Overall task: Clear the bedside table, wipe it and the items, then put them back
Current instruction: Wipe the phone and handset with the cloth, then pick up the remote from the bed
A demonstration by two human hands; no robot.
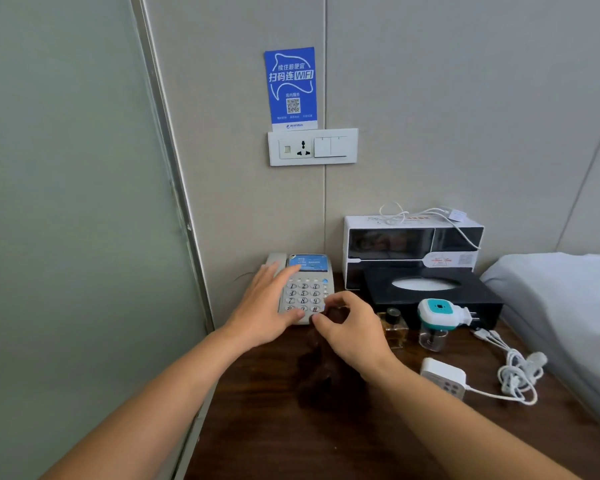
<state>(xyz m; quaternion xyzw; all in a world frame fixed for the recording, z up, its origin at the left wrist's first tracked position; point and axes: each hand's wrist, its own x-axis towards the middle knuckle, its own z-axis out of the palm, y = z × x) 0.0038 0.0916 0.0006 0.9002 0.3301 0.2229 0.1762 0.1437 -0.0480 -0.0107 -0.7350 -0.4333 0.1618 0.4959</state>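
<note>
the left hand [269, 308] lies with straight fingers spread over the left side of a grey desk telephone [305, 287], which stands at the far left of the dark wooden bedside table [267, 410], against the wall. the right hand [349, 329] has its fingers curled at the telephone's near right corner, thumb and forefinger drawn together; whether they pinch anything cannot be told. a dark brown blurred thing lies under that hand, too unclear to name. right of the telephone sits a black tissue box [430, 296] with white tissue showing in its oval slot. behind it stands a white and black box [413, 244] with a white cable [430, 216] on top. near the tissue box are a small perfume bottle [394, 329] holding amber liquid and a plug-in mosquito repellent [437, 320] with a clear vial. nearer lies a white charger [444, 377] with its coiled cable [516, 372]. white bedding [561, 299] is at the right
</note>
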